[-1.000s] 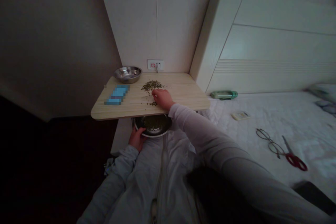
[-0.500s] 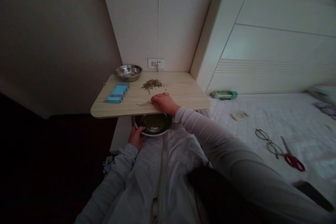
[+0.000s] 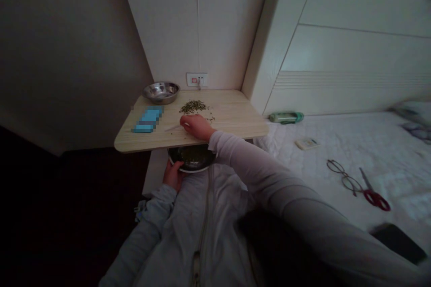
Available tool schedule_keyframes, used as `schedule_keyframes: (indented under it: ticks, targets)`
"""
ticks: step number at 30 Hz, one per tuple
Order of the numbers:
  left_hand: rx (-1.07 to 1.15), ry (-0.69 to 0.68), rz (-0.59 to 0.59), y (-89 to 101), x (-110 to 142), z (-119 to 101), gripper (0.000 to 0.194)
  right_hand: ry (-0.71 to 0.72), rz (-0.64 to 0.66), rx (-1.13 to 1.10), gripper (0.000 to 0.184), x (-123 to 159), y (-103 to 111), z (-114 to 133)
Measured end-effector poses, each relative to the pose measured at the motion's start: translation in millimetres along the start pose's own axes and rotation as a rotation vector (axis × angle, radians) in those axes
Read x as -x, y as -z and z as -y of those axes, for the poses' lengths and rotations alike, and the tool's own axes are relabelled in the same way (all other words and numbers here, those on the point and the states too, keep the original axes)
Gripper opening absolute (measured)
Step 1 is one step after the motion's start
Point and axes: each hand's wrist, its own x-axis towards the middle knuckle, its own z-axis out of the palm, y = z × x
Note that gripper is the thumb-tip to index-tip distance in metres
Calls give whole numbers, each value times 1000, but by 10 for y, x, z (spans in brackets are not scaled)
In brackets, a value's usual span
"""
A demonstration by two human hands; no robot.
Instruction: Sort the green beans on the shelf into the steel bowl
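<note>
My right hand (image 3: 197,127) is closed around a thin pale strip (image 3: 173,128), whose narrow end points left just over the wooden tabletop (image 3: 232,121). Behind that hand lies a loose heap of small green beans (image 3: 192,106), with a few strays to its right and front. Below the table's front edge, my left hand (image 3: 173,176) grips the left rim of a metal bowl (image 3: 195,170), thumb inside. A greenish layer shows in the bowl, too dark to make out well. The tabletop hides the bowl's far side.
A second steel bowl (image 3: 161,93) stands at the table's back left, behind a blurred-out phone-like object (image 3: 148,119). On the bed to the right lie a green bottle (image 3: 286,118), a small pale box (image 3: 306,143), glasses (image 3: 344,176), red-handled scissors (image 3: 374,198) and a dark phone-like object (image 3: 399,242).
My right hand has moved left and slightly away from me across the tabletop with the strip. My left hand still holds the bowl under the edge. The view has shifted slightly.
</note>
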Motion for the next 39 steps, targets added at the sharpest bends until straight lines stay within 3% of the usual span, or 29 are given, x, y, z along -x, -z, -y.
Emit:
schedule_keyframes:
  ticks: [6, 14, 22, 31, 39]
  targets:
    - [-3, 10, 5, 19, -14, 15, 47, 27, 38, 13, 17, 37, -46, -4]
    - [-15, 33, 17, 1, -6, 2, 46, 94, 89, 15, 18, 360, 126, -214]
    - [-13, 52, 27, 7, -22, 17, 41, 110, 42, -80, 17, 566, 162, -378]
    - [-21, 74, 25, 20, -31, 29, 36, -106, -173, -296, 20, 598, 337, -443]
    - [-18, 83, 33, 11, -22, 25, 38, -318, -153, -454, 21, 598, 191, -544]
